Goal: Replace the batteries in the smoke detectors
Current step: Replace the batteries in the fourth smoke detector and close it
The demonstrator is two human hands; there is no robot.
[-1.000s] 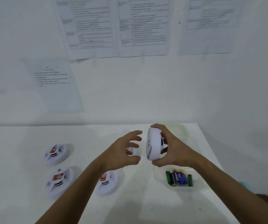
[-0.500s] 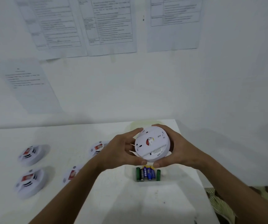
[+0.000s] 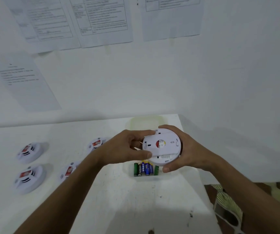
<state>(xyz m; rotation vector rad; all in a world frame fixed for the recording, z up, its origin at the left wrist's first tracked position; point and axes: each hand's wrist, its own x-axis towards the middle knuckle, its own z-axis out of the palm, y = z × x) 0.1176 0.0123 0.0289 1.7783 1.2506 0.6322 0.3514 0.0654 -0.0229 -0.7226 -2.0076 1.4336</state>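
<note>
The wall sheets [image 3: 100, 22] at the frame's top are cut off, their print too blurred to read. The left forearm hides part of two detectors [image 3: 67, 171] – lower centre-left. The held detector [image 3: 162, 146] covers the batteries' [image 3: 145, 168] far ends.

dim bluish light, soft shadows, slight blur, wide-angle edge distortion

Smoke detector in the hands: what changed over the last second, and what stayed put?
The left hand, open and apart a second ago, closed in and now grips the held smoke detector with the right hand, which turned it from edge-on to back-facing. The four detectors on the table and the batteries stayed put.
</note>
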